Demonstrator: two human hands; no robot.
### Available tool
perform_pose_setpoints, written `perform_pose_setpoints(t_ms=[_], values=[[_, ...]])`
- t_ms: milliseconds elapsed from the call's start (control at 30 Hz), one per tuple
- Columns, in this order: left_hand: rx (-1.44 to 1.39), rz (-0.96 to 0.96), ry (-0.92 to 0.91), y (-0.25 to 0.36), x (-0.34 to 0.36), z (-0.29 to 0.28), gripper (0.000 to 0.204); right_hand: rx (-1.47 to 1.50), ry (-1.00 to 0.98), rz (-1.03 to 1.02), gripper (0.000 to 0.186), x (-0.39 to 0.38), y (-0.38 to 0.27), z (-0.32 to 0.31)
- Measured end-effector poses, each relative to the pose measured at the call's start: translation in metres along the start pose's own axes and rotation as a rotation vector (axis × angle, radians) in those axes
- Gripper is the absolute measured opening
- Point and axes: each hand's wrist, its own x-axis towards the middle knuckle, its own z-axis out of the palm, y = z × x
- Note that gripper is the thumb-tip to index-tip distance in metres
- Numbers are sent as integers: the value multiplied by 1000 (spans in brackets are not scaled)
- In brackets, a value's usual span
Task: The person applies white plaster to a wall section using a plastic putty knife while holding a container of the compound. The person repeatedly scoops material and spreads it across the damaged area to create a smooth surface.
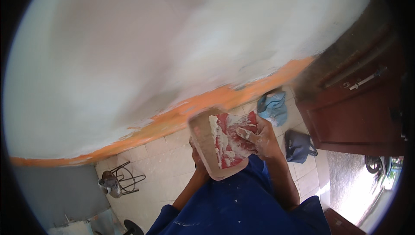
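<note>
Pinching a red scraper (231, 142), the right hand (266, 141) would best keep white paste (213, 127) even beyond its fingertips (243, 132); beneath them, the left hand (193, 149) supports a tray (201, 135), finger spread hidden.

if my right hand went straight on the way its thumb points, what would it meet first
The red scraper in your right hand would lead, and it would probably meet the left side of the tray first; its height above the tray is unclear, so it might clear the edge.
</note>
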Motion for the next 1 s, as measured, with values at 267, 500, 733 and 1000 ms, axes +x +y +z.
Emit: perform_pose_setpoints(t_ms=[267,500,733,1000], values=[[701,299,124,2,8,20,58,404,27,136,22,7,29,-18],[243,20,100,14,6,32,55,525,-11,60,30,20,50,-23],[74,-97,51,12,5,36,54,580,-95,154,30,14,64,0],[-2,-119,34,18,-3,43,52,621,-4,158,24,15,83,-8]])
